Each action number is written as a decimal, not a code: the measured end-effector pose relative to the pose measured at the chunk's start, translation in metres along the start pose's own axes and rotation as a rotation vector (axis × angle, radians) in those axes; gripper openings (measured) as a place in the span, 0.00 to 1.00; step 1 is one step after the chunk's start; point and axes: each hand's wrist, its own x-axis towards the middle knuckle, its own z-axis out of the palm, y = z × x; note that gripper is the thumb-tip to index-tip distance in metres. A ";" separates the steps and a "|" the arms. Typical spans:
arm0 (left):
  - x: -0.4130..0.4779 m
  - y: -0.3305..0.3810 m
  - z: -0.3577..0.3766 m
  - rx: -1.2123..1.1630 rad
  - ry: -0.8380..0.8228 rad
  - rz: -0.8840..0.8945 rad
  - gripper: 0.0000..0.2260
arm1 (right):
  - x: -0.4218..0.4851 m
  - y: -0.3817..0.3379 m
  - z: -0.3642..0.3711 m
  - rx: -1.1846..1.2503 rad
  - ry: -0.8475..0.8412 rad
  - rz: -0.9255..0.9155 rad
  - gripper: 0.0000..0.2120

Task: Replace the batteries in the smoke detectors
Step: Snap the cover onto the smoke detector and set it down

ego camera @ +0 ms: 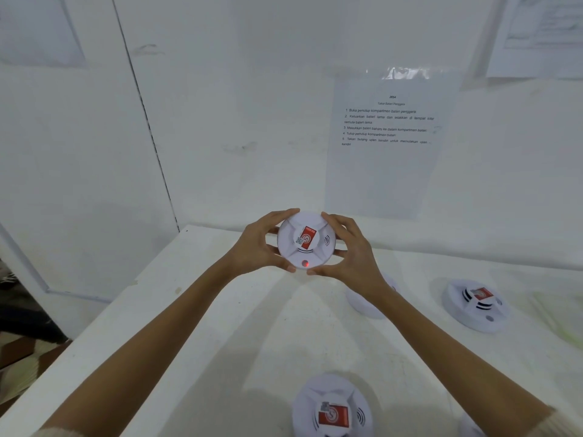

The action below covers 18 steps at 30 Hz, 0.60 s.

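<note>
A round white smoke detector [305,240] with a red label and a glowing red light near its lower edge is held up above the white table [195,310]. My left hand [259,244] grips its left rim with curled fingers and thumb. My right hand [350,247] grips the right rim the same way. Three more white detectors lie on the table: one at the near edge [332,408], one at the right [476,304], and one partly hidden behind my right wrist [366,302]. No batteries are visible.
A printed instruction sheet [388,143] is taped to the white wall behind the table. Another paper [539,36] hangs at the upper right. The table's left edge [104,313] drops to a cluttered floor area. A white object [470,425] shows at the bottom right.
</note>
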 end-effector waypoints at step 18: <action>-0.005 0.003 -0.003 0.048 0.028 0.016 0.39 | -0.001 -0.006 -0.003 0.010 -0.028 -0.023 0.43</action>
